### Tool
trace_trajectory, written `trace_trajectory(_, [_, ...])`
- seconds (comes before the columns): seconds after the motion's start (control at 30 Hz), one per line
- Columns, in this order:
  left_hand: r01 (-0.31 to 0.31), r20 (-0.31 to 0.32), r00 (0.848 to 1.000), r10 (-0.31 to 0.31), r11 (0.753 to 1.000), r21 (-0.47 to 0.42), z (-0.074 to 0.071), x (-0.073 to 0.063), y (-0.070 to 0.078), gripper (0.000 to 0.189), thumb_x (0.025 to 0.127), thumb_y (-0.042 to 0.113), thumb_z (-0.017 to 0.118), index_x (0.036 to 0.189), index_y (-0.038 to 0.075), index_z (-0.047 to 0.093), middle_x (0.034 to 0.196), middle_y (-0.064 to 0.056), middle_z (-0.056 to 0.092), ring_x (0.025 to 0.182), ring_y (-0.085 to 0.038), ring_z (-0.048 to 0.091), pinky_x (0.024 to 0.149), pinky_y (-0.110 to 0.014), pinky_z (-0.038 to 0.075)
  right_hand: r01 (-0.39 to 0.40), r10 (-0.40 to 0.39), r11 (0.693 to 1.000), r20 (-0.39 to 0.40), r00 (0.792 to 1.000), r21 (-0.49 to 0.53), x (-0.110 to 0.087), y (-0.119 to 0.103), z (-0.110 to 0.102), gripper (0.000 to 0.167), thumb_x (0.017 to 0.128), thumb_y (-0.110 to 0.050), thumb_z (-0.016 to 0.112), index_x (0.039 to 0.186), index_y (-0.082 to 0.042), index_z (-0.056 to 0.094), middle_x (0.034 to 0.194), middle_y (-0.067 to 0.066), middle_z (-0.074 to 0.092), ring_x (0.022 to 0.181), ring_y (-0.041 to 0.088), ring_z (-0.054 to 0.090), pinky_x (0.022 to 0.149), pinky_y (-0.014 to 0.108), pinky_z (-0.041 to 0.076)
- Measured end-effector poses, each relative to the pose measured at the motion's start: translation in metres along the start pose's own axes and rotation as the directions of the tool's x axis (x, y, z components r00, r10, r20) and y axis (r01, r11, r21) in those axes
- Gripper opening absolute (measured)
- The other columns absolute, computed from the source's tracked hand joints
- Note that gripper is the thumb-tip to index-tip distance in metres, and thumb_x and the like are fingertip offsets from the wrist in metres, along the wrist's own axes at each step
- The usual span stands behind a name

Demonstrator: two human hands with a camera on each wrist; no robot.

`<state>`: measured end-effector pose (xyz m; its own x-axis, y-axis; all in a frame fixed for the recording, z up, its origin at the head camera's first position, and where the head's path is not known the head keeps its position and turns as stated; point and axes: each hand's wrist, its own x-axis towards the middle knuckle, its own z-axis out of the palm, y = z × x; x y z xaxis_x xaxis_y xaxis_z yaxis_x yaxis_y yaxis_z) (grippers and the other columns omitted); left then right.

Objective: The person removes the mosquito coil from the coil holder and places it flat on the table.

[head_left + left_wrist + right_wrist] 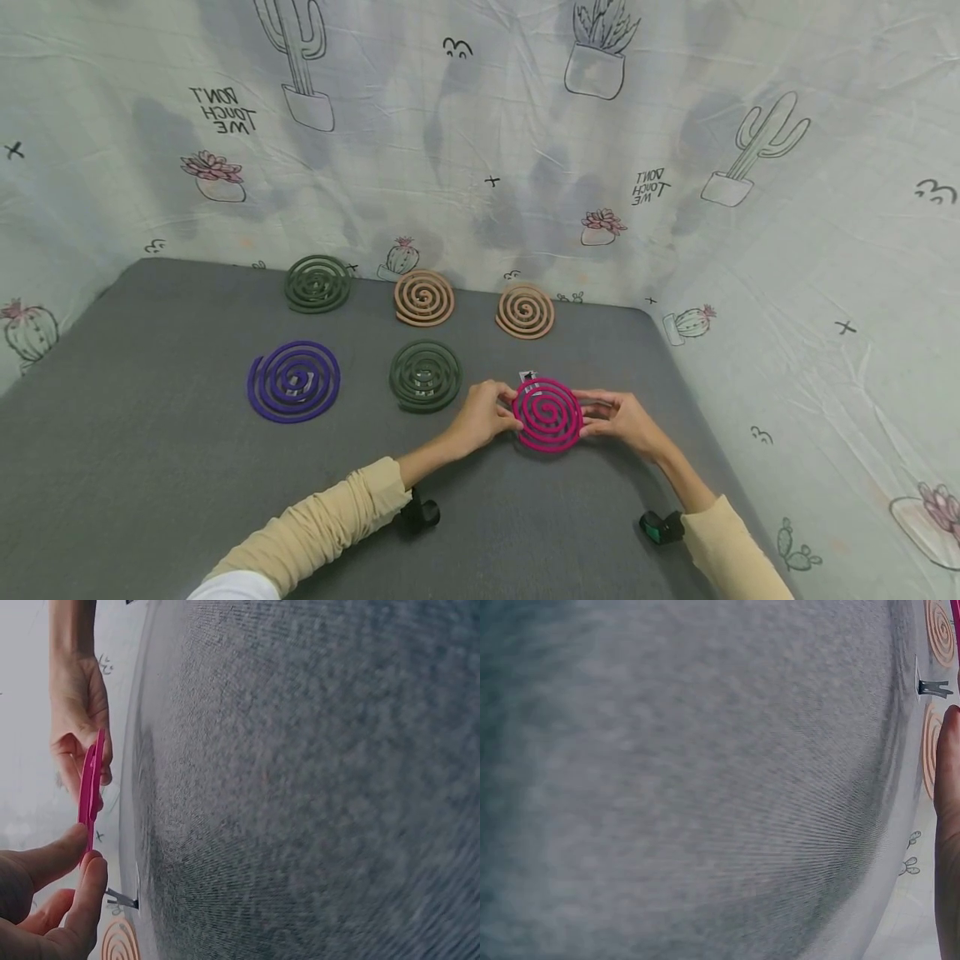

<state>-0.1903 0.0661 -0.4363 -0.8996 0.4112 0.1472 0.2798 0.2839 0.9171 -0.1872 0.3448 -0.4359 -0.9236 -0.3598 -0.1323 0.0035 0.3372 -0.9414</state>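
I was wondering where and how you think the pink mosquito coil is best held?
The pink mosquito coil is probably best pinched at opposite outer edges, left hand from the left, right hand from the right, since its thin, flat, round shape gives a rim on both sides.

The place is a small screened-off corner, like a filming booth; whether it lies within a home, lab or office cannot be told. A pale, creased sheet (487, 108), printed with potted cacti and flipped lettering (223, 110), hangs behind a grey, textured table (150, 467) and along both its sides. A black camera (662, 528) at each wrist of the person marks a recording setup, as do the flat spirals (424, 297) spaced out in rows.
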Motion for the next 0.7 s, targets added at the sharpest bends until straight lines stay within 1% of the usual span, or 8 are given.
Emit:
trace_trajectory(0.27, [-0.004, 0.000, 1.000, 0.004, 1.000, 0.018, 0.002, -0.004, 0.002, 0.041, 0.068, -0.004, 0.082, 0.104, -0.012, 0.063, 0.097, -0.020, 0.065, 0.072, -0.024, 0.071, 0.056, -0.015, 0.053, 0.004, -0.005, 0.999, 0.021, 1.000, 0.036, -0.006, 0.000, 0.002, 0.067, 0.073, 0.001, 0.077, 0.132, 0.011, 0.048, 0.127, 0.030, 0.055, 0.101, 0.006, 0.065, 0.080, 0.027, 0.057])
trace_trajectory(0.37, [-0.010, 0.007, 1.000, 0.010, 1.000, 0.009, 0.003, -0.005, 0.002, 0.041, 0.067, -0.004, 0.082, 0.102, -0.011, 0.062, 0.095, -0.019, 0.065, 0.072, -0.025, 0.071, 0.056, -0.014, 0.053, 0.004, -0.005, 0.999, 0.025, 1.000, 0.039, -0.009, 0.000, 0.003, 0.067, 0.073, 0.002, 0.077, 0.132, 0.013, 0.047, 0.129, 0.030, 0.053, 0.101, 0.006, 0.065, 0.082, 0.027, 0.057])
trace_trajectory(0.47, [-0.003, 0.019, 1.000, 0.003, 1.000, -0.006, 0.004, -0.007, 0.003, 0.042, 0.066, -0.005, 0.082, 0.101, -0.011, 0.061, 0.094, -0.018, 0.064, 0.072, -0.025, 0.071, 0.057, -0.015, 0.054, -0.001, 0.000, 1.000, 0.028, 1.000, 0.030, -0.011, -0.001, 0.003, 0.067, 0.073, 0.002, 0.077, 0.132, 0.013, 0.047, 0.130, 0.028, 0.053, 0.101, 0.005, 0.065, 0.082, 0.027, 0.057])
trace_trajectory(0.57, [0.011, 0.034, 0.999, -0.010, 1.000, -0.014, 0.003, -0.008, 0.003, 0.047, 0.065, -0.006, 0.082, 0.106, -0.009, 0.058, 0.092, -0.019, 0.064, 0.071, -0.025, 0.071, 0.058, -0.017, 0.054, -0.009, 0.008, 0.999, 0.036, 0.999, 0.033, -0.013, -0.002, 0.004, 0.068, 0.073, 0.001, 0.077, 0.133, 0.012, 0.047, 0.131, 0.027, 0.053, 0.102, 0.005, 0.064, 0.082, 0.028, 0.057])
trace_trajectory(0.7, [0.018, 0.059, 0.998, -0.019, 1.000, 0.008, 0.001, -0.009, 0.003, 0.055, 0.066, -0.005, 0.082, 0.115, -0.008, 0.056, 0.093, -0.020, 0.064, 0.070, -0.023, 0.070, 0.057, -0.018, 0.054, 0.005, -0.006, 0.999, 0.050, 0.999, 0.031, -0.013, -0.002, 0.005, 0.067, 0.073, 0.001, 0.077, 0.132, 0.012, 0.047, 0.130, 0.028, 0.052, 0.101, 0.006, 0.064, 0.082, 0.026, 0.057])
